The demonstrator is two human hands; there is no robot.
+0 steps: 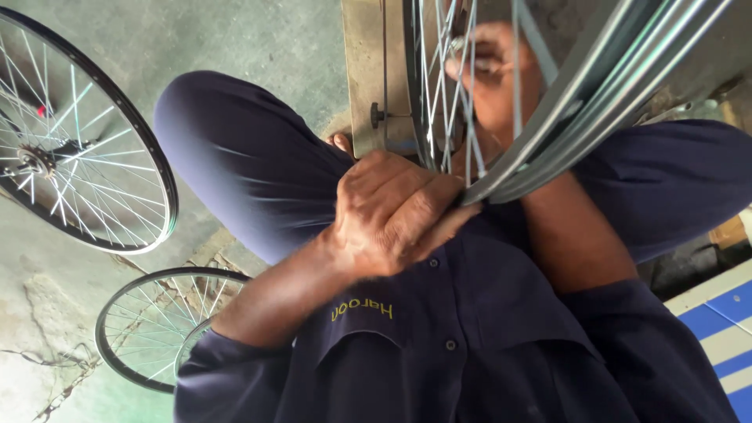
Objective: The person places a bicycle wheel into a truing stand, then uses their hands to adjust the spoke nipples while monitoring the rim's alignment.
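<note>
Hands are seen close to a bicycle wheel that is held up in front of the person. The wheel's silver rim [580,102] is gripped at its lowest part by the left hand [395,211], whose fingers are curled tight around the metal edge. Thin silver spokes [446,94] are spread upward from just above that hand. The right hand [489,74] is seen above the left hand, behind the spokes, so it is partly hidden. Its fingers seem to be pinched on something small and shiny among the spokes, but what is held cannot be told for sure, because the view there is blurred. A flat tan stand [368,70] with a small black knob is seen just to the left of the spokes and above the left hand. Dark blue clothes are worn, and a bent knee [227,149] is seen to the left of the left hand. Two more wheels are laid on the grey floor well away to the left of both hands: one large wheel [78,133] with a black rim higher up, and another black wheel [168,325] lower down, below the left forearm. A blue and white striped thing [717,321] is seen far off to the right, below the right arm.
</note>
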